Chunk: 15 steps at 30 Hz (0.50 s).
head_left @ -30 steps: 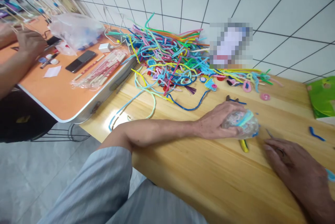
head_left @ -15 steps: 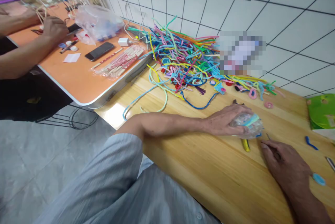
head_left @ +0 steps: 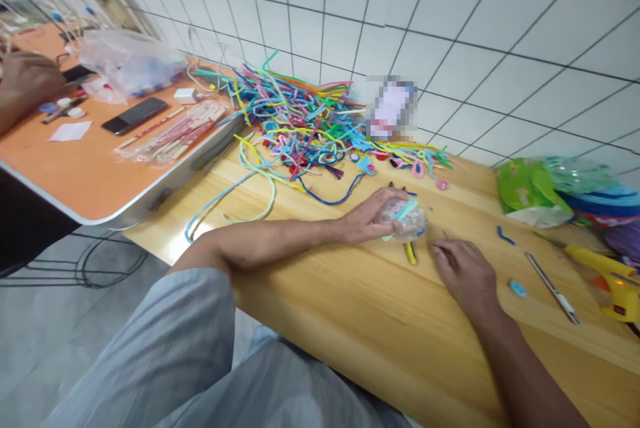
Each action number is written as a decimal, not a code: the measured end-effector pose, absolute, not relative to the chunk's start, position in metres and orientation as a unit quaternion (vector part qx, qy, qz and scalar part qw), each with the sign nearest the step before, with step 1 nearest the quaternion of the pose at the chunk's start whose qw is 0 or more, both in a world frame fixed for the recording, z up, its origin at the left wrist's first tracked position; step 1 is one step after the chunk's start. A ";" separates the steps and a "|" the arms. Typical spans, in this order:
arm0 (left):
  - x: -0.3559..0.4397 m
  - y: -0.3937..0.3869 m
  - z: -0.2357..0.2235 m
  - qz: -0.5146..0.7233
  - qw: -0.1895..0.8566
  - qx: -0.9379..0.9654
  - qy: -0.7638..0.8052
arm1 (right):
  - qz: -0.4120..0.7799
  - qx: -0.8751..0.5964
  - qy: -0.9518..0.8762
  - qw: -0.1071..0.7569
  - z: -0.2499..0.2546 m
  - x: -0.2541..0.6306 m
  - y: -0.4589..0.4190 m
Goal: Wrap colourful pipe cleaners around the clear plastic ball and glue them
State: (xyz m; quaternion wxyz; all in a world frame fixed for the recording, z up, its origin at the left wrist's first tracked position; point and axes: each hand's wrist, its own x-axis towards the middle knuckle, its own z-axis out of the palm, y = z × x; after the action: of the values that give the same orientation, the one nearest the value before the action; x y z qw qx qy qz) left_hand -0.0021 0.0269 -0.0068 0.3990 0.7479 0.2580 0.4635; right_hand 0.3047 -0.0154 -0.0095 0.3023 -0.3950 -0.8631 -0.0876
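Observation:
My left hand (head_left: 373,216) is closed around a clear, rounded plastic object (head_left: 407,225) with a light blue and green strip across it. Partly covered by it is a tool with a yellow handle (head_left: 411,255), and dark tips stick out beyond my hand. To the right, my right hand (head_left: 467,271) is held low over the table with its fingers pinched together. A thin, short thing seems to stick out at its fingertips, too small to name. Beside this hand lie a light blue disc (head_left: 518,289) and a bent dark blue piece (head_left: 506,236).
Tangled colourful fuzzy cords (head_left: 305,121) lie along the wall near a blurred-out phone-like item (head_left: 393,109). At right are a slim pen-like tool (head_left: 553,288), a yellow glue gun (head_left: 613,275) and a green package (head_left: 530,191). Another person's hand (head_left: 33,78) is over the orange table (head_left: 75,181).
The view has turned right, so the glue gun and pen-like tool now show more fully. My left hand still holds the clear plastic object; my right hand keeps its pinch beside it.

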 end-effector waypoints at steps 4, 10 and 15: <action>-0.004 0.026 -0.009 0.472 0.395 0.749 0.244 | -0.082 -0.397 -0.862 0.303 -0.010 0.303 -0.016; -0.003 0.022 -0.006 0.467 0.404 0.741 0.264 | -0.049 -0.418 -0.855 0.304 -0.006 0.301 -0.020; -0.005 0.021 -0.003 0.465 0.409 0.738 0.268 | -0.018 -0.448 -0.841 0.304 -0.009 0.299 -0.021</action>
State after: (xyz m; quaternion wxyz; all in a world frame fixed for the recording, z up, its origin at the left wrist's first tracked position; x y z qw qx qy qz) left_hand -0.0054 0.0212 -0.0030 0.4095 0.7377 0.2679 0.4652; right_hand 0.2994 -0.0209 -0.0089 0.3042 -0.4475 -0.8408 -0.0182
